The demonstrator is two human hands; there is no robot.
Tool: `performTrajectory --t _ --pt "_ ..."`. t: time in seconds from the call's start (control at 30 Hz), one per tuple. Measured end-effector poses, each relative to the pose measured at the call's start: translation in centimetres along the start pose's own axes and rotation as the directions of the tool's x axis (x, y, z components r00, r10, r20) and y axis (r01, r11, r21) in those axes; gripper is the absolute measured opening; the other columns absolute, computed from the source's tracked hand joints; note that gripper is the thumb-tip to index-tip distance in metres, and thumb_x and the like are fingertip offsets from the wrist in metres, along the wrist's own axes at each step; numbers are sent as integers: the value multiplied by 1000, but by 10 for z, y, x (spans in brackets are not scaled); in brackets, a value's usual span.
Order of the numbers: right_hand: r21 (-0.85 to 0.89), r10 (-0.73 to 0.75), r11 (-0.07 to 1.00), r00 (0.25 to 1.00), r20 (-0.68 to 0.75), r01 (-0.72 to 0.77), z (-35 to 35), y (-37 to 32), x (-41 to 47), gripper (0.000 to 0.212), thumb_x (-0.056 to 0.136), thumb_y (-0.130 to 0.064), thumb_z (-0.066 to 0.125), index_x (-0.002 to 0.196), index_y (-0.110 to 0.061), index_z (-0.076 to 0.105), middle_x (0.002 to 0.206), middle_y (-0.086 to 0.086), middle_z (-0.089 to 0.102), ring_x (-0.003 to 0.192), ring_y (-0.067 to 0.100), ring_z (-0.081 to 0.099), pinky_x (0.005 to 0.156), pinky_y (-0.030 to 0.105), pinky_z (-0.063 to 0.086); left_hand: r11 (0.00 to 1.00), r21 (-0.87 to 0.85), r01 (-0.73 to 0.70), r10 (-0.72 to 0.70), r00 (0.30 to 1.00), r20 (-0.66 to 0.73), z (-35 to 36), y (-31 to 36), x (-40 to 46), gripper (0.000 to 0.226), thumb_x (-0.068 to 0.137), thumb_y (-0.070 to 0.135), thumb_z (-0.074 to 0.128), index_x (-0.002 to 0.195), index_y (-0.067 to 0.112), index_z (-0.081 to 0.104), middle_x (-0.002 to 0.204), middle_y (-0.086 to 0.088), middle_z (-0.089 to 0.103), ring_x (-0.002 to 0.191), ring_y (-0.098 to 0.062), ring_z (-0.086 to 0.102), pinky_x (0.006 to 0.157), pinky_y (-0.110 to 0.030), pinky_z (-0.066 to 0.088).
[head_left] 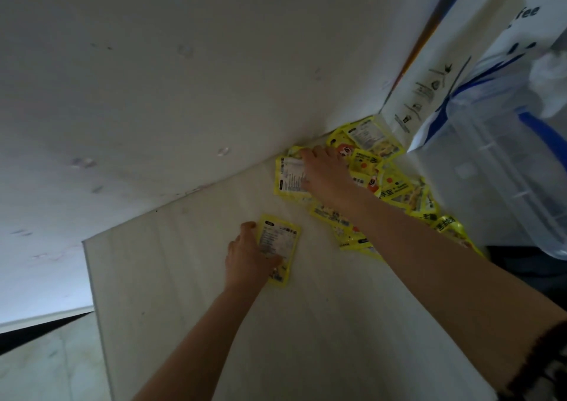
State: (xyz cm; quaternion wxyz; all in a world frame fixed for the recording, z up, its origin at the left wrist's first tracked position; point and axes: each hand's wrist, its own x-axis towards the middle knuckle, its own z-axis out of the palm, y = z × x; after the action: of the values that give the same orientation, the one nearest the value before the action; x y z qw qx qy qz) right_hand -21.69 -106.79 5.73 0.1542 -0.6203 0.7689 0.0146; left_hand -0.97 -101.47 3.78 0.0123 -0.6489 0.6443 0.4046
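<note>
Your left hand (pixel 248 256) pinches one yellow sachet (pixel 280 242), right hand (pixel 325 170) flat on the sachet pile (pixel 395 192); dragging may sweep neighbours off the desk (pixel 199 293).

We record the single packet (pixel 280 244) as bright yellow, with a white label panel in fine black print. At 1 o'clock from it, the upper packet (pixel 288 175) has the same yellow border and white, black-printed panel. The heap of packets (pixel 395 186), at 3 o'clock of that one, is yellow with orange-red spots, black characters and pale food pictures. The table (pixel 199 308) is off-white with faint lengthwise streaks. The wall (pixel 184 63) is white, lightly smudged. The bag (pixel 429 93), at 1 o'clock, is white with black icons and dark blue lettering. The container (pixel 506 170) is clear with blue trim. The floor (pixel 46 370) is pale grey-green.
</note>
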Motion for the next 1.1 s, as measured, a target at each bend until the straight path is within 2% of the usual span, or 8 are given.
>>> performTrajectory --t 0.23,0.33,0.43,0.57,0.73,0.87,1.0,1.1 --pt "-66 -2 998 1000 -9 2 0 -4 -8 50 90 -9 58 136 -7 41 133 17 45 124 39 40 97 49 41 998 34 -43 43 999 0 4 0 0 35 67 25 78 96 15 60 98 -3 63 94 -26 60 74 -36 52" --pt "26 -14 1000 1000 5 14 -3 0 -17 52 92 -15 57 140 -12 37 135 12 50 120 34 49 92 46 45 999 14 -38 38 999 14 -1 6 -1 25 72 16 74 90 13 58 84 4 57 80 -18 55 59 -22 42" --pt "180 23 983 1000 -8 -22 -11 9 -34 45 94 -24 55 135 -15 40 125 9 56 111 31 56 74 37 43 999 -35 -19 20 999 29 -7 11 -1 21 74 9 71 90 13 58 71 11 54 64 -12 52 45 -13 34" --pt "377 211 912 974 -86 -164 -21 29 -65 38 95 -30 53 125 -8 46 111 10 57 102 31 57 69 31 35 992 -129 -8 8 1000 -1 -14 13 2 26 70 14 77 93 14 64 83 -1 70 76 -22 66 63 -30 55" --pt "564 404 745 914 43 -356 -10 50 -97 26 90 -29 57 103 -7 56 89 8 63 81 28 62 67 39 51 974 -224 -32 21 998 -52 -27 34 18 24 69 18 74 91 15 64 82 -5 70 76 -26 68 70 -48 59" --pt "688 559 540 818 137 -484 1 54 -107 17 90 -24 59 90 -8 52 74 -1 51 69 21 53 51 27 35 946 -321 -43 31 999 -44 -31 65 34 34 62 22 75 95 16 68 86 -5 73 78 -25 70 72 -45 60" --pt "790 666 340 724 180 -510 7 50 -104 21 84 -25 66 95 -7 62 86 6 64 73 23 61 48 22 36 848 -528 45 -40 999 22 -17 90 46 34 71 4 77 104 11 69 97 -8 73 84 -23 70 73 -35 58" --pt "825 673 299 719 173 -479 11 43 -96 21 84 -26 66 95 -9 63 89 5 65 68 14 59 47 23 37 778 -621 98 -117 993 10 -4 97 51 33 73 3 76 104 12 68 99 -7 72 88 -22 70 77 -36 58"
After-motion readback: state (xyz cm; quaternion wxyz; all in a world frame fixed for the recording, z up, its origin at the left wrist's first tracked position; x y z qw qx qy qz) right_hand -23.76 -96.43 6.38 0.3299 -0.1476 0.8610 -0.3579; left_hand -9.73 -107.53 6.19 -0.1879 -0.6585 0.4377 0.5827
